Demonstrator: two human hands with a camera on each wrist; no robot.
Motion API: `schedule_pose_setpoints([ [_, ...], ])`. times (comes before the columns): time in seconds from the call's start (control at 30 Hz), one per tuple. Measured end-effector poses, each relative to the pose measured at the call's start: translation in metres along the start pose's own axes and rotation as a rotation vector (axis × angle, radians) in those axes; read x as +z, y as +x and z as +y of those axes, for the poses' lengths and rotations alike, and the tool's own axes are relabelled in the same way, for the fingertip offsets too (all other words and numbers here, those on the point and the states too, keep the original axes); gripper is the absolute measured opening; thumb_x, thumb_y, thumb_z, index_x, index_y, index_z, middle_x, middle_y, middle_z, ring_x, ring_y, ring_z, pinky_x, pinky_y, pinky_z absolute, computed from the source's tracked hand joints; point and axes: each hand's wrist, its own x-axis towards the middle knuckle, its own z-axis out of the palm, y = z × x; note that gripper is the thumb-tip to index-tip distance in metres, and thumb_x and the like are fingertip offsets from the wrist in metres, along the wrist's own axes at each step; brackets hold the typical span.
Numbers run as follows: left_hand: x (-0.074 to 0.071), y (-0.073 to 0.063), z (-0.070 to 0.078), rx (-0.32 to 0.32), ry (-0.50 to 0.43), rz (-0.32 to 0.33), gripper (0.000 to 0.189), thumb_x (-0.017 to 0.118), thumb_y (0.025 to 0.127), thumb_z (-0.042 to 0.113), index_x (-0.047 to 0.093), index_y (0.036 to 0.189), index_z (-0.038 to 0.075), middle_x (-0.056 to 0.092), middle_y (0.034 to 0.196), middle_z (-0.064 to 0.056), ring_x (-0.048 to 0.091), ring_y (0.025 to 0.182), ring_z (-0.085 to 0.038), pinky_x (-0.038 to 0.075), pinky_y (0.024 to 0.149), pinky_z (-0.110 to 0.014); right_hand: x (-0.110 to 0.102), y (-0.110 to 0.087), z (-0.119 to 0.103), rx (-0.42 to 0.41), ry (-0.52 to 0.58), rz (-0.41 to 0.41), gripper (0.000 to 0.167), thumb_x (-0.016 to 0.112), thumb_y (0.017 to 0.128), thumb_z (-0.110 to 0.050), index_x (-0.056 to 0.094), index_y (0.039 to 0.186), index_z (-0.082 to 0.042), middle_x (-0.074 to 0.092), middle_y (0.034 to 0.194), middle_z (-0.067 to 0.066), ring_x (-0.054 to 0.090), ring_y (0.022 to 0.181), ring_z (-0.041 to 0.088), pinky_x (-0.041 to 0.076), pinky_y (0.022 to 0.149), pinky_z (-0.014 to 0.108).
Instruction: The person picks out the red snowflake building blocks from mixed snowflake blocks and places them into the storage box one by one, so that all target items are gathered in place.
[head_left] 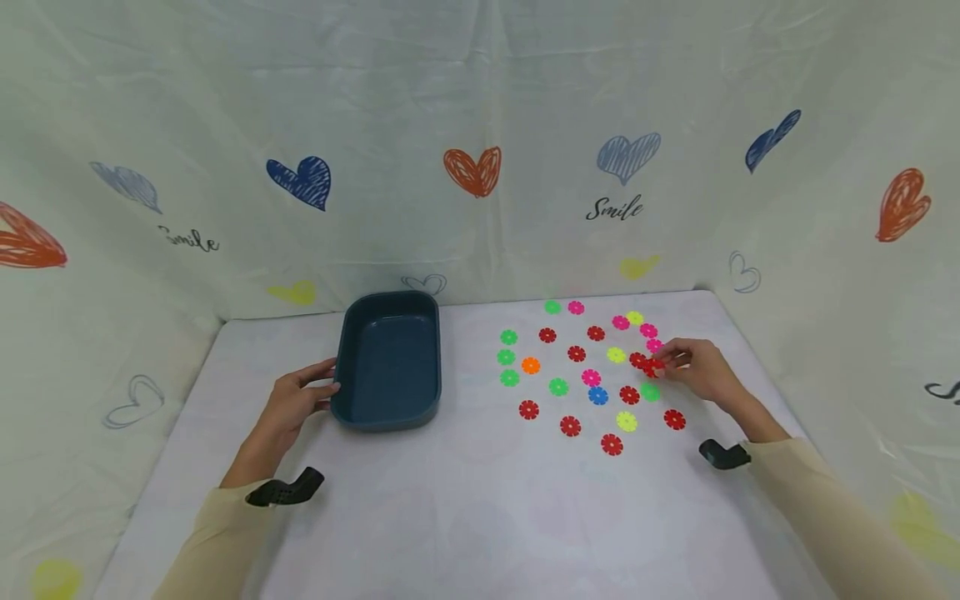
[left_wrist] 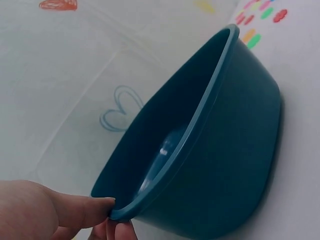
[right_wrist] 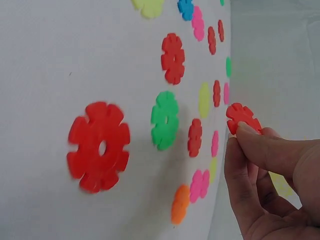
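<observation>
A dark blue rectangular plastic basin (head_left: 386, 367) stands on the left half of the table. My left hand (head_left: 291, 407) pinches its left rim, thumb over the edge and fingers beneath, as the left wrist view shows on the basin wall (left_wrist: 215, 150). Over on the right, my right hand (head_left: 703, 373) pinches a red snowflake disc (right_wrist: 242, 117) between thumb and fingers, raised above the tabletop. Just below it lie another red disc (right_wrist: 195, 137) and a green disc (right_wrist: 165, 120). Nothing shows inside the basin.
Several notched discs in red, green, pink, yellow, orange (head_left: 531, 365) and blue (head_left: 597, 396) lie scattered flat over the right half of the white table (head_left: 480, 508). A pale sheet (head_left: 525, 242) printed with hearts hangs behind and at both sides.
</observation>
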Motion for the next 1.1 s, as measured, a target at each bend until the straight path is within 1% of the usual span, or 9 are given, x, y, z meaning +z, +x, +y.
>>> schedule_pose_setpoints([
  [0.3, -0.003, -0.001, 0.0, 0.003, -0.014, -0.032, 0.058, 0.057, 0.107, 0.003, 0.039, 0.161, 0.001, 0.04, 0.159, -0.027, 0.059, 0.095, -0.004, 0.054, 0.076, -0.019, 0.013, 0.014, -0.03, -0.032, 0.05, -0.031, 0.027, 0.08, 0.091, 0.0, 0.071, 0.116, 0.008, 0.072, 0.109, 0.024, 0.068, 0.097, 0.037, 0.052, 0.074, 0.012],
  [0.47, -0.003, -0.001, -0.001, 0.007, -0.013, -0.036, 0.058, 0.057, 0.107, 0.003, 0.039, 0.161, 0.001, 0.04, 0.159, -0.027, 0.06, 0.098, -0.005, 0.055, 0.077, -0.02, 0.024, 0.024, -0.05, -0.043, 0.076, -0.052, 0.028, 0.081, 0.091, -0.001, 0.072, 0.117, 0.007, 0.072, 0.113, 0.024, 0.069, 0.101, 0.038, 0.052, 0.076, 0.012],
  [0.6, -0.002, 0.0, -0.002, 0.006, -0.012, -0.037, 0.058, 0.058, 0.107, 0.004, 0.04, 0.162, 0.002, 0.041, 0.158, -0.026, 0.06, 0.102, -0.009, 0.055, 0.078, -0.021, 0.035, 0.033, -0.067, -0.048, 0.11, -0.076, 0.027, 0.08, 0.092, 0.0, 0.072, 0.116, 0.006, 0.072, 0.113, 0.022, 0.069, 0.104, 0.038, 0.052, 0.077, 0.012],
  [0.7, -0.001, 0.001, -0.002, 0.001, -0.01, -0.036, 0.058, 0.058, 0.107, 0.005, 0.04, 0.162, 0.003, 0.041, 0.159, -0.026, 0.06, 0.107, -0.014, 0.055, 0.078, -0.021, 0.044, 0.04, -0.08, -0.065, 0.144, -0.099, 0.024, 0.08, 0.092, 0.0, 0.073, 0.115, 0.005, 0.073, 0.112, 0.021, 0.069, 0.103, 0.037, 0.054, 0.077, 0.014],
  [0.8, 0.001, 0.003, -0.001, 0.002, -0.014, -0.033, 0.058, 0.058, 0.106, 0.004, 0.041, 0.161, 0.003, 0.042, 0.158, -0.026, 0.06, 0.11, -0.017, 0.055, 0.078, -0.02, 0.054, 0.047, -0.093, -0.079, 0.172, -0.121, 0.023, 0.079, 0.092, 0.0, 0.073, 0.114, 0.004, 0.074, 0.11, 0.019, 0.069, 0.102, 0.035, 0.055, 0.077, 0.016],
  [0.9, 0.004, 0.004, 0.0, 0.01, -0.027, -0.035, 0.057, 0.058, 0.106, 0.003, 0.042, 0.161, 0.002, 0.044, 0.156, -0.026, 0.061, 0.108, -0.015, 0.055, 0.078, -0.02, 0.064, 0.053, -0.105, -0.098, 0.194, -0.141, 0.022, 0.078, 0.093, 0.001, 0.073, 0.114, 0.004, 0.074, 0.11, 0.019, 0.069, 0.102, 0.034, 0.056, 0.078, 0.017],
  [1.1, 0.006, 0.004, 0.0, 0.024, -0.058, -0.037, 0.057, 0.059, 0.105, 0.001, 0.043, 0.16, 0.001, 0.046, 0.153, -0.025, 0.061, 0.097, -0.006, 0.056, 0.077, -0.02, 0.083, 0.065, -0.13, -0.129, 0.235, -0.16, 0.02, 0.077, 0.093, 0.003, 0.074, 0.113, 0.004, 0.073, 0.109, 0.018, 0.068, 0.1, 0.032, 0.054, 0.078, 0.017],
])
